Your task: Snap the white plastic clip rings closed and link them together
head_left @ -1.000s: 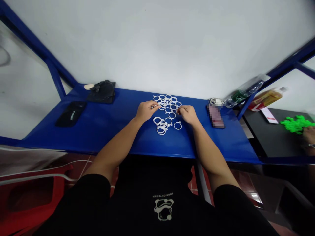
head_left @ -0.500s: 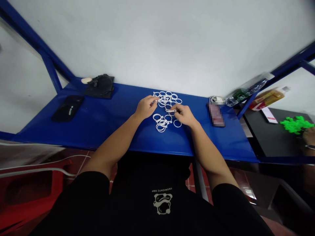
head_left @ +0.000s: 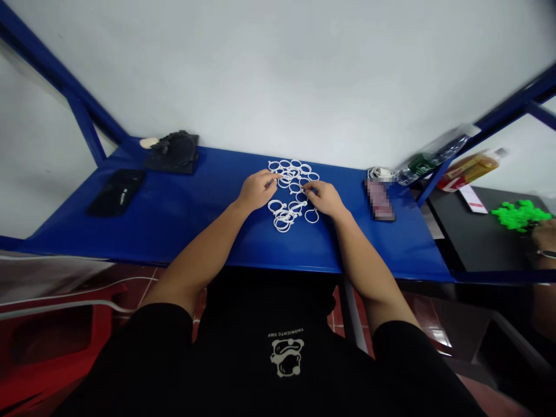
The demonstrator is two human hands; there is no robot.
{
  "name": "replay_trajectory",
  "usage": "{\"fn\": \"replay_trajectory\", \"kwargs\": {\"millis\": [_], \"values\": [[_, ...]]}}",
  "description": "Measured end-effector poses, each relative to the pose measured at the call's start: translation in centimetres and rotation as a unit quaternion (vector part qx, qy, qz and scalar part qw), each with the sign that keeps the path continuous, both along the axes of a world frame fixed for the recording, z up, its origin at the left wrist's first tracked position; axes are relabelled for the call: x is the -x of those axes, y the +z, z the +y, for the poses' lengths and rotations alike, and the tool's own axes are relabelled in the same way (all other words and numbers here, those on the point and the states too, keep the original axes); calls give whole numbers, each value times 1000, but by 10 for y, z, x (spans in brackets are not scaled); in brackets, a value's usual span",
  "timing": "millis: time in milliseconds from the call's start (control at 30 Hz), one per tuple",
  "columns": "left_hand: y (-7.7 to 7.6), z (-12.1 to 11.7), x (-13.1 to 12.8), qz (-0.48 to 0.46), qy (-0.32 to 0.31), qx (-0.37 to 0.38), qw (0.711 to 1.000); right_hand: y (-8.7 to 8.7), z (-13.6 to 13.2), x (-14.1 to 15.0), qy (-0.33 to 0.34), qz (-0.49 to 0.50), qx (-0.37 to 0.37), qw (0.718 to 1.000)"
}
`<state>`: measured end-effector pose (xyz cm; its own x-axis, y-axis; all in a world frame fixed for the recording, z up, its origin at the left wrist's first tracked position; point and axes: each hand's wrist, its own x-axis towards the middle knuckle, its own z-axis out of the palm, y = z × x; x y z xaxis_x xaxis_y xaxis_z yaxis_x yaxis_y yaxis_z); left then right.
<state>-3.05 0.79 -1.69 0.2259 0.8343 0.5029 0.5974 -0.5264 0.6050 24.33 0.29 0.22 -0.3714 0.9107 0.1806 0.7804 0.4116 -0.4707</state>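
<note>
Thin white plastic rings (head_left: 311, 216), each with a small tab, lie on the blue table (head_left: 208, 214) in front of me. Several overlap in a near heap (head_left: 283, 223); others spread out towards the wall. At the left side of the far rings is my left hand (head_left: 256, 191), thumb and index finger closed together, a speck of white between them. My right hand (head_left: 325, 198) is at the right side of the rings, its fingertips pinched against or just over a ring (head_left: 296, 187). What either pinch holds is too small to make out.
A black pouch (head_left: 116, 192) and a black plastic bag (head_left: 174, 153) lie to the left. On the right are a phone (head_left: 379, 200), a coiled white cable (head_left: 380, 174) and a clear bottle (head_left: 434, 159). Beyond, another person's hand (head_left: 545, 234) is beside bright green pieces (head_left: 519, 215).
The white ring that my right hand held edge-on has left its fingers, and a ring now leans on the near heap. The right hand has shifted slightly up; my left hand stays about in place.
</note>
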Motion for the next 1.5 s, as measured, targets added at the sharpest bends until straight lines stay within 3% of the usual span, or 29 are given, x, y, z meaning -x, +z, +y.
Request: {"fn": "replay_trajectory", "kwargs": {"millis": [167,333,633,833,1033,1267,1500], "values": [[2,-1,-1,3,-14,8,1000,-8,5,3,-46,-28,24,998],[0,-1,-1,18,-37,10,999,-10,6,3,-48,-35,22,998],[-4,0,-4,20,-88,30,995,-22,16,-5,-73,77,19,994],[-4,-9,-7,-1,-120,103,987,-20,15,-3,-81,86,15,993],[0,-14,-8,31,-148,89,985,-16,11,0,-102,108,25,989],[-3,-12,-9,65,-88,52,993,-12,9,3,-112,158,5,981],[3,-14,-14,76,-56,13,995,-16,13,4,-116,265,42,956]]}}
